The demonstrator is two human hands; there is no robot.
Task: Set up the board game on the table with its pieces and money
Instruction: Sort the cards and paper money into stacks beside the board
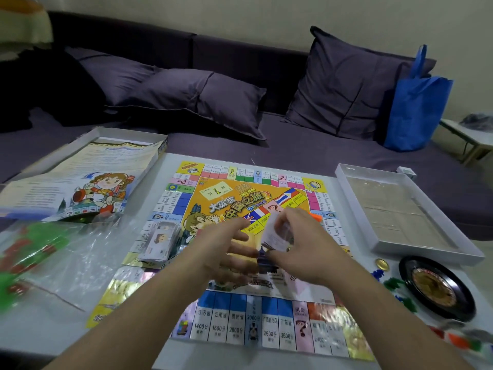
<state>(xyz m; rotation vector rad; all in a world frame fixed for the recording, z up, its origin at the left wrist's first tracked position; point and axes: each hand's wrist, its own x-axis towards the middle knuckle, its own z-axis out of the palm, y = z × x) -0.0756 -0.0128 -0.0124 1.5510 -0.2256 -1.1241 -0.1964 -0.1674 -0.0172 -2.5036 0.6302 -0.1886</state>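
The colourful game board [269, 324] lies flat on the white table. Over its middle, my right hand [301, 247] pinches a small stack of cards [276, 231] wrapped in clear film. My left hand [226, 249] hovers beside it with fingers loosely spread, above yellow cards [240, 252] on the board. A bundle of paper money [160, 243] rests on the board's left edge. A black roulette spinner [437, 287] sits at the right, with a gold coin [382, 264] and small blue and green pawns [392, 284] near it.
The box lid [88, 180] with a rules sheet lies at the back left. A clear plastic bag [61, 252] of green and red houses covers the left. The white box base [400, 209] stands at the right. A purple sofa with cushions [213, 97] and a blue bag [416, 102] are behind.
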